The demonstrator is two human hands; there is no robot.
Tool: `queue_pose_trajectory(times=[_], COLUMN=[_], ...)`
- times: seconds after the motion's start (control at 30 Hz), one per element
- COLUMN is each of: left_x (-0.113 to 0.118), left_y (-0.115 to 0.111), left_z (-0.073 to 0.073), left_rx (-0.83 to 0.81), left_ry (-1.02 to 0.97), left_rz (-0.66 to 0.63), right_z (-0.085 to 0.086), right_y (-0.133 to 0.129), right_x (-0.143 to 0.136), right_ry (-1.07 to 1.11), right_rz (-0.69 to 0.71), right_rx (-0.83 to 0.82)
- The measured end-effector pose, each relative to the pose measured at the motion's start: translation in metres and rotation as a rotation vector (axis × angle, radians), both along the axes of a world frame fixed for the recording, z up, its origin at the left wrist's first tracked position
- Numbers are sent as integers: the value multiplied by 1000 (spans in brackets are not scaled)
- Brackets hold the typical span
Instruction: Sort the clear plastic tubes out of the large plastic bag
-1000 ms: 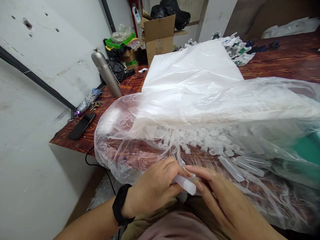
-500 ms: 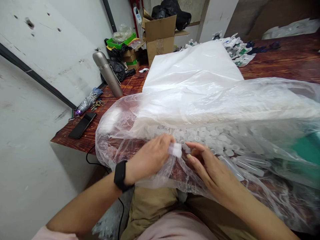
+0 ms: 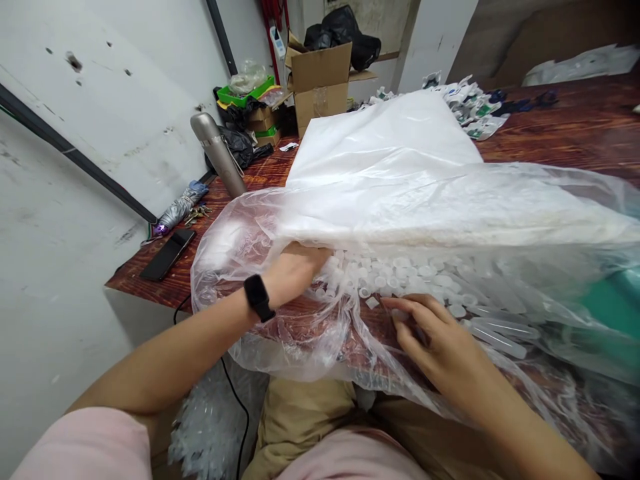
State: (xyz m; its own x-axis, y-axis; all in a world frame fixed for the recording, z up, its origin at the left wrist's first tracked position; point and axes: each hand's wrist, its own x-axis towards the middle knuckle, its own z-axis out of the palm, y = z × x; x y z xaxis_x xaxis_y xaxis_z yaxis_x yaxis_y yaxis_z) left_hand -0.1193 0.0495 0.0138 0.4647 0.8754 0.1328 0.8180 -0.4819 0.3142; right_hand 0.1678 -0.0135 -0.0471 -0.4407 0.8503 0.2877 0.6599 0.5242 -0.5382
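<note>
My left hand (image 3: pixel 299 267), with a black watch (image 3: pixel 257 297) on the wrist, reaches in under the edge of the white plastic bag (image 3: pixel 385 160). Its fingers are hidden there. Beside it spreads a heap of small translucent caps (image 3: pixel 400 273) on clear plastic film (image 3: pixel 295 340). My right hand (image 3: pixel 430 333) is at the near edge of the heap, thumb and forefinger curled around a small whitish cap (image 3: pixel 399 315). Right of that hand, several clear plastic tubes (image 3: pixel 500 337) lie on the table.
A steel flask (image 3: pixel 217 153), a phone (image 3: pixel 169 254), keys (image 3: pixel 199 213) and a folded umbrella (image 3: pixel 183 205) stand or lie at the left. Behind are a cardboard box (image 3: pixel 320 87) and a pile of white-green pieces (image 3: pixel 475 107). A bag of clear pieces (image 3: pixel 215 427) sits below the table edge.
My left hand has moved up and left under the bag's edge; the white-capped clear piece it held is out of sight. My right hand has shifted slightly right, its fingertips drawn closer around a cap.
</note>
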Motion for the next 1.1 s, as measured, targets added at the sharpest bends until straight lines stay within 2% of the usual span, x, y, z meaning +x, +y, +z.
queue_pose_trajectory(times=[0.07,0.13,0.27,0.37,0.43,0.53,0.63,0.83,0.9,1.1], left_x=[6,16,46,67,76,83,86,88,89,90], left_y=[-20,-43,-86,-103,-108,-114,-119,-130,-133,-140], left_z=[2,2,-4,-9,-12,-15,-17,-23,-25,-30], left_rx=[-35,-159,-676,-807,-812,-770,-717,-591,-573,-552], left_ry=[-65,-287,-1159,-1665,-1849,-1930,-1910,-1798,-1779,-1644], left_rz=[6,47,239,392,473,554,591,610,614,544], right_z=[-1,-2,2,6,8,10,13,17,18,17], right_y=[-3,-7,-23,-36,-43,-49,-52,-58,-60,-66], right_x=[6,7,-4,-17,-26,-36,-39,-31,-31,-35], right_ry=[114,236,474,669,751,892,963,680,664,677], right_rz=[-47,-71,-180,-300,-352,-368,-264,-42,-43,-167], right_rx=[-14,-46,-191,-263,-243,-285,-326,-2,28,-47])
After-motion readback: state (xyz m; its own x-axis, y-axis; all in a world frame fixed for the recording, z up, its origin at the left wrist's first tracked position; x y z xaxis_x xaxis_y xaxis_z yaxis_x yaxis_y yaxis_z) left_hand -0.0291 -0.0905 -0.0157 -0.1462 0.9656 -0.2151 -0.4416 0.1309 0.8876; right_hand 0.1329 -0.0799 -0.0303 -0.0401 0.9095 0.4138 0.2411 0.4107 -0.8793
